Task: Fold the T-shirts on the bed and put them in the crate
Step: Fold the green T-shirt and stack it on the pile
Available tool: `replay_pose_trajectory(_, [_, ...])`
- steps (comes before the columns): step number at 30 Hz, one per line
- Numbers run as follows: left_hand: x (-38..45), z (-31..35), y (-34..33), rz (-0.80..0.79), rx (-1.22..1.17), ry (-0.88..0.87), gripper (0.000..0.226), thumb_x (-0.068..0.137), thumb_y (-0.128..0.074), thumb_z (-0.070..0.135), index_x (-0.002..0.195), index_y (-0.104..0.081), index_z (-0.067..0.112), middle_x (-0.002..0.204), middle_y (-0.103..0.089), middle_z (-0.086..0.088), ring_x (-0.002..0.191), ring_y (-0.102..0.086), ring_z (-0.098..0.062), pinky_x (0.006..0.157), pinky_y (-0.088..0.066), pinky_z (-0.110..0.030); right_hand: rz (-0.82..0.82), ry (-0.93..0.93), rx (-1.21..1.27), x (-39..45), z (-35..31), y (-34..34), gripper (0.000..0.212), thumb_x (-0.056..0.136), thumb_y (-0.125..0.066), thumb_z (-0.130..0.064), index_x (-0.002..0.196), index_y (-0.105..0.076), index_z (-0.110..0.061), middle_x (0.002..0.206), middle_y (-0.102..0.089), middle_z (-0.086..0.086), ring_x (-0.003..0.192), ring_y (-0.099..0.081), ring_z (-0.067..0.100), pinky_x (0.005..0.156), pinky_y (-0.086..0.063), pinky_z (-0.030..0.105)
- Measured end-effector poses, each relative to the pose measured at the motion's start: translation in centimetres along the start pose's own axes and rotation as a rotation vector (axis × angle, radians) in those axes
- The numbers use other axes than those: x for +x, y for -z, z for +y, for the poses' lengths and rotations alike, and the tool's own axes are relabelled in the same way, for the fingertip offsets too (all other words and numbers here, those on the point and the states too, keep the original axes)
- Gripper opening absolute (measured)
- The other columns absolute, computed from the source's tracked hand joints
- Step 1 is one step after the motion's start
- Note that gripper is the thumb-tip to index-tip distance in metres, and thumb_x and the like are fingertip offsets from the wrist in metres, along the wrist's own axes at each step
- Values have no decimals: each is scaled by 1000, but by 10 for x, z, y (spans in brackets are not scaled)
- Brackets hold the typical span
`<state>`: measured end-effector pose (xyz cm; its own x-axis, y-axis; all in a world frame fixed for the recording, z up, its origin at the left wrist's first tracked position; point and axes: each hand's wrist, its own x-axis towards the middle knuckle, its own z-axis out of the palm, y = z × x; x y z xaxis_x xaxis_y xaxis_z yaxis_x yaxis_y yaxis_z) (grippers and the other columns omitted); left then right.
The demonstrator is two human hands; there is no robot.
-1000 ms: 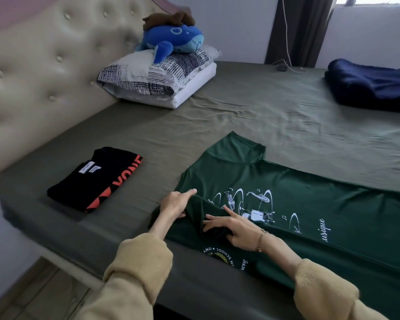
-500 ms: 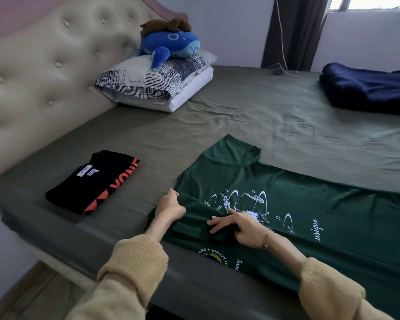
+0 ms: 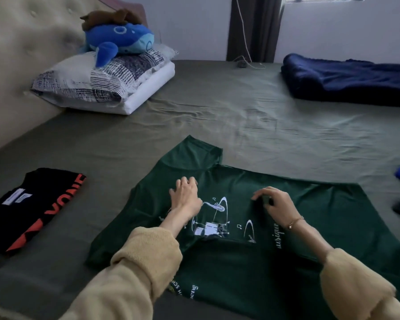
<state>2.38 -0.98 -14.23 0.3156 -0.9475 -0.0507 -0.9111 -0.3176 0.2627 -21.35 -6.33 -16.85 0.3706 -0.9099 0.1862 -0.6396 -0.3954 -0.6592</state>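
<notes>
Green T-shirt (image 3: 275,262) is spread out flat on the bed (image 3: 217,116) right in front of me, print side up (white instruments and some lettering), with its far sleeve poking out toward the pillows. My left hand (image 3: 186,196) is lying on the shirt near the collar end, fingers fairly loose and spread, just pressing on the fabric rather than grabbing anything. My right hand (image 3: 277,203) is a bit further along the chest area, fingers curled in and pinching a little bump of the green cloth. Near edge of the shirt looks doubled over toward me, with more lettering showing at the mattress edge. Over to my left there's a black T-shirt (image 3: 30,209) already folded into a neat rectangle, orange letters and a white tag on top, sitting well apart from the green one. Further back: pillows (image 3: 106,86) with a blue plush (image 3: 120,40) on them, and a navy blanket (image 3: 351,82) on the far right.
</notes>
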Motion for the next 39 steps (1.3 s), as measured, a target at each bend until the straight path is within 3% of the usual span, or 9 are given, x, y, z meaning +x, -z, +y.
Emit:
replay_pose_trajectory(3, [15,37,-16,-17,-10,-156,42,85,-50,8,125,-44,15,129,-42,-5,123,-36,-22,97,-34,-38,66,-65,-80,8,38,25,42,61,-50,22,85,-71,-6,95,-65,10,93,-61,28,81,-36,8])
replay_pose_trajectory(9, [59,90,-38,55,74,-366,51,84,-48,2,133,-39,14,134,-40,-4,125,-36,-22,99,-35,-37,136,-212,-239,20,92,70,42,70,-53,10,105,-64,-8,113,-57,10,108,-55,30,92,-45,39])
replay_pose_trajectory(14, [87,92,-39,-11,286,-380,61,91,-41,7,148,-21,15,151,-27,-2,141,-22,-17,115,-17,-48,37,-352,-527,26,115,93,53,85,-53,-12,136,-43,-15,136,-48,5,130,-39,23,109,-29,40])
replay_pose_trajectory(19, [97,76,-23,92,559,-368,42,92,-39,21,134,-36,16,132,-45,-3,125,-39,-21,107,-23,-48,-31,-340,-745,30,115,105,29,86,-53,-22,116,-52,-18,120,-54,1,123,-42,19,115,-9,43])
replay_pose_trajectory(23, [97,61,-7,79,757,-427,40,95,-39,35,130,-43,17,129,-49,-2,128,-35,-22,109,-15,-47,-54,-289,-870,23,110,110,24,82,-57,-25,106,-57,-20,112,-54,0,118,-47,17,95,-29,33])
replay_pose_trajectory(25, [88,55,1,90,841,-435,38,95,-40,38,127,-47,17,126,-52,-1,127,-36,-22,108,-11,-47,-5,-264,-856,14,104,113,17,81,-59,-21,98,-57,-21,106,-55,-1,112,-52,17,85,-29,32])
replay_pose_trajectory(30, [56,37,10,124,859,-435,38,94,-47,32,129,-41,18,117,-61,3,123,-43,-22,93,-3,-43,78,-228,-796,-19,95,117,25,79,-55,-5,85,-42,-26,95,-56,-2,100,-59,18,72,-19,28])
replay_pose_trajectory(33, [35,26,12,109,875,-463,40,90,-51,24,129,-41,20,114,-63,6,122,-44,-21,92,-4,-42,118,-209,-744,-39,91,118,31,77,-51,5,81,-42,-24,91,-56,0,96,-60,21,72,-22,28])
replay_pose_trajectory(39, [-10,11,19,65,901,-513,34,89,-50,14,123,-49,21,115,-61,5,122,-42,-22,100,-6,-44,98,-203,-747,-85,75,117,30,80,-48,3,86,-43,-26,101,-58,0,108,-56,19,82,-32,31])
